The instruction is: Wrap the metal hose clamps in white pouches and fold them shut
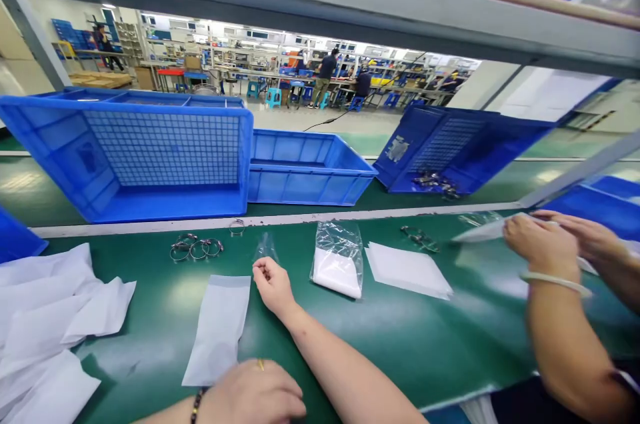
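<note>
My right hand (274, 287) is closed in a pinch at the near end of a small clear plastic bag (267, 245) on the green worktop. At the bottom of the view, my left hand (253, 394) is blurred, with a ring and a dark bead bracelet. Its fingertips are too smeared to read. Just beyond it lies a flat white translucent pouch (220, 317), its lower end partly covered by that hand. Several metal hose clamps (197, 248) form a cluster farther back on the left, and one more clamp (237, 227) sits near the ledge.
White pouches (45, 317) are heaped at left. Right of my hands are a clear bag with white sheets (338, 271), a white stack (407, 269) and clamps (420, 237). Blue crates (170, 201) line the back. A co-worker's hands (545, 244) handle a white pouch at right.
</note>
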`<state>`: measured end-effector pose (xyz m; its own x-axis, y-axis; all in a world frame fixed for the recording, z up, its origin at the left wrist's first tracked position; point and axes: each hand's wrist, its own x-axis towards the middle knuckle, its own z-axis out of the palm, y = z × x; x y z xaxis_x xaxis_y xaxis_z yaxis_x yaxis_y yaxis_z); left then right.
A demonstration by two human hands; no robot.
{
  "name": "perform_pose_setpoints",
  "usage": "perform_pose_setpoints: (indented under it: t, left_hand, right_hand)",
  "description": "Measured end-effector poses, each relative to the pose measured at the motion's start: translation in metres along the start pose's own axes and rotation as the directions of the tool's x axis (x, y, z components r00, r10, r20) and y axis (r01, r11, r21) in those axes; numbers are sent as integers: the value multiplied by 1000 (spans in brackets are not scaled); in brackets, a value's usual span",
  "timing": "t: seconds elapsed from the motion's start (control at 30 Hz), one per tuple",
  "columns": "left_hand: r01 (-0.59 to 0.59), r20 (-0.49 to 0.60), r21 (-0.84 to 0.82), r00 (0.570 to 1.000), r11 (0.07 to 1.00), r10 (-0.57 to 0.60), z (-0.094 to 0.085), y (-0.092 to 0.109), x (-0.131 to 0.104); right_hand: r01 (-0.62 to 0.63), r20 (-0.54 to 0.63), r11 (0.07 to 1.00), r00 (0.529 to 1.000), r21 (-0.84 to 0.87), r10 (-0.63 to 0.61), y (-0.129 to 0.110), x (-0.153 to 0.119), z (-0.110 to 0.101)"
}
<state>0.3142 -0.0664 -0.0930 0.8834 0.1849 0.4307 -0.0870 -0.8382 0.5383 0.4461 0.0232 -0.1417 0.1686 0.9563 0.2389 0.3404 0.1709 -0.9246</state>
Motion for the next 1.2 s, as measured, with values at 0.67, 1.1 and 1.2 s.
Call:
perform_pose_setpoints:
  t: [0.67,1.1,1.2]
  left_hand:
    - [662,-94,-705,268,254,-959,-76,-98,-53]
    - [485,-54,-861,209,152,-976,-74,-101,-50]
    - [497,-79,-850,207,174,-975,-71,-105,-51]
  right_hand:
    - [-406,435,914,826,17,359,-1,-6,-2]
    - [11,159,995,987,-96,5,11,-8,5]
    - [254,-1,928,964,-273,-264,5,-8,6]
